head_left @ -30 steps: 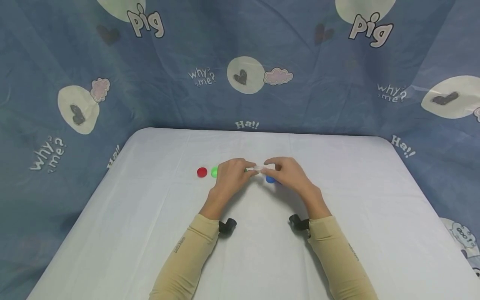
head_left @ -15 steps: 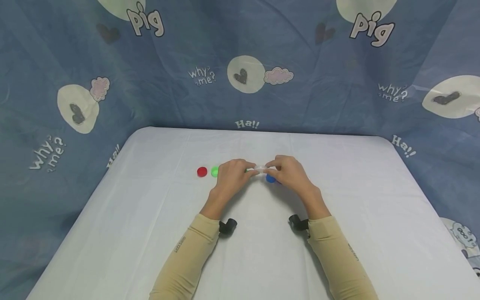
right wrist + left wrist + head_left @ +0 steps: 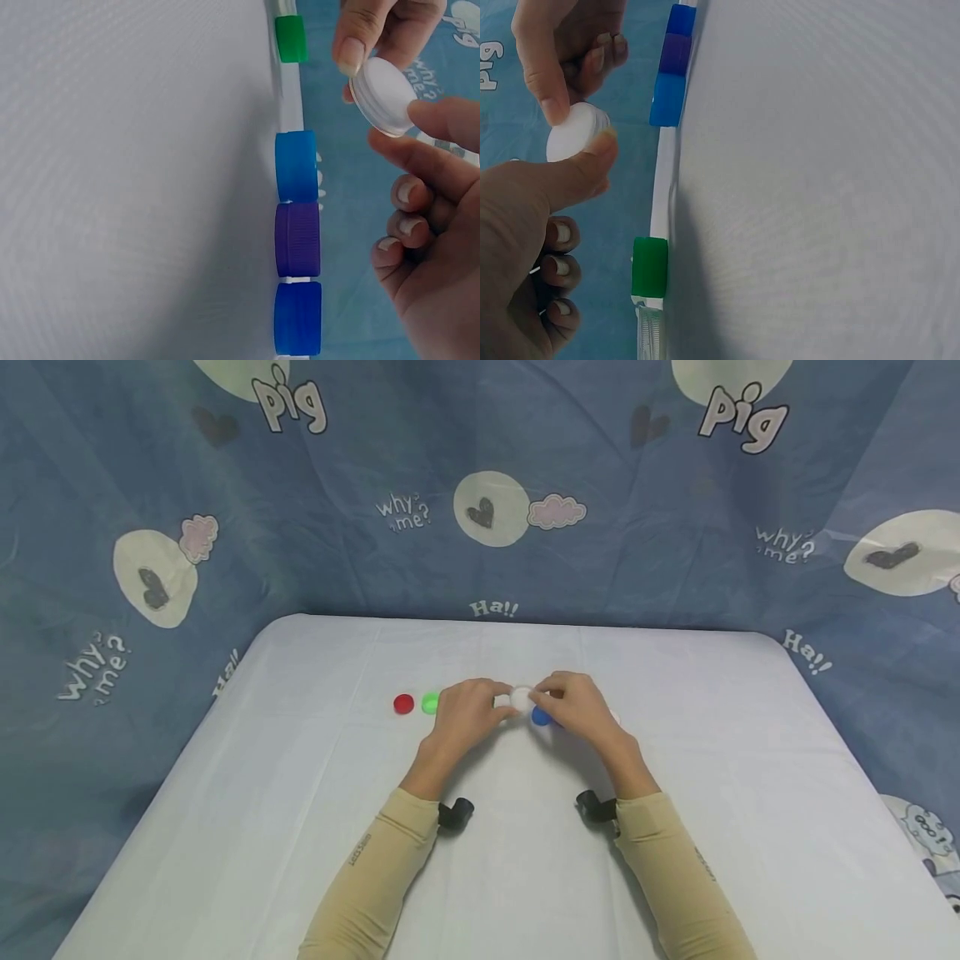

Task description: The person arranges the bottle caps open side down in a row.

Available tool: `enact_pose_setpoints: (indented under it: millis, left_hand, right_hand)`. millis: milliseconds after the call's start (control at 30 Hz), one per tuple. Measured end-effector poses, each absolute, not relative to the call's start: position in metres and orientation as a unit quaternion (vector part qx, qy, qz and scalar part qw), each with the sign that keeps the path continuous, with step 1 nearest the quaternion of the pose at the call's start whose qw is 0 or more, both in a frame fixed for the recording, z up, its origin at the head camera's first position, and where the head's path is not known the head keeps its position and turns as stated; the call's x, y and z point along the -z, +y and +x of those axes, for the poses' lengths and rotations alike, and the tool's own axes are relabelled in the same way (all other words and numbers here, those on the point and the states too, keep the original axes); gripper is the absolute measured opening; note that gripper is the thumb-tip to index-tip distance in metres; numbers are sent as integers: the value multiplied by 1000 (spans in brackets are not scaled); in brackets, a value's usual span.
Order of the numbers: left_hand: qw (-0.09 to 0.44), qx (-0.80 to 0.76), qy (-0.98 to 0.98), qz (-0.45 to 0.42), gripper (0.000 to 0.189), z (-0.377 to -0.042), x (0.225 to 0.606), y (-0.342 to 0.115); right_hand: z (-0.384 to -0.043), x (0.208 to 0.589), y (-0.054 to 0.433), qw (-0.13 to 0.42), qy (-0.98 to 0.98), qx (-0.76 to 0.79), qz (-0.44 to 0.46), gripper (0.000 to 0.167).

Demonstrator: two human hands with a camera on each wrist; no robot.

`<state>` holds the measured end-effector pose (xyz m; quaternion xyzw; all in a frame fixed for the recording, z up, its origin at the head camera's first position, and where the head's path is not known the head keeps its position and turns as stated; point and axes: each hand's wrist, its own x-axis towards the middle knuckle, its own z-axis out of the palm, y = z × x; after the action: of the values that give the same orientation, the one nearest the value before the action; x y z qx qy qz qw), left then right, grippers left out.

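Observation:
A round white bottle cap is held up over the table between both hands, its flat face showing in the head view. My left hand pinches its rim from the left, with the thumb plain to see in the left wrist view. From the other side my right hand has its thumb and index finger on the cap. The other right fingers curl loosely. Below the hands stand a green cap, a light blue cap, a purple cap and a dark blue cap.
A red cap and a light green cap lie left of my left hand. Beside the green cap is a clear ribbed cap. White cloth covers the table; a blue patterned curtain hangs behind it.
The white cap has tipped from nearly edge-on to showing its round face to the head camera. My right fingers have shifted slightly; the left hand stays almost in place.

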<state>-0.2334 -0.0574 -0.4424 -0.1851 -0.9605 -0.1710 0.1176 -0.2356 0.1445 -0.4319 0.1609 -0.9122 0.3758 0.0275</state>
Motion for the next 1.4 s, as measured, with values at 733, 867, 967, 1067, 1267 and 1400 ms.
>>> enact_pose_setpoints:
  millis: [733,867,967,1067,1267,1400]
  left_hand:
    - [111,206,-953,-194,47,-232,437,-60]
    - [100,213,-953,-190,46,-232,438,-61]
    - [96,216,-953,-190,45,-231,439,-61]
    - [96,216,-952,-196,44,-232,440,-62]
    - [105,213,-950,-203,42,-233,442,-61]
    - [110,208,-951,-199,41,-233,444,-61]
  right_hand:
    - [-235,424,153,-6,-921,-359,151,36]
    - [-235,425,153,-12,-919,-353,177,41]
    - [-234,426,152,-15,-918,-353,183,40]
    - [-234,427,151,-12,-918,-352,183,38]
    - [-235,428,150,-3,-920,-347,183,37]
    - [-235,430,150,-5,-923,-341,180,37]
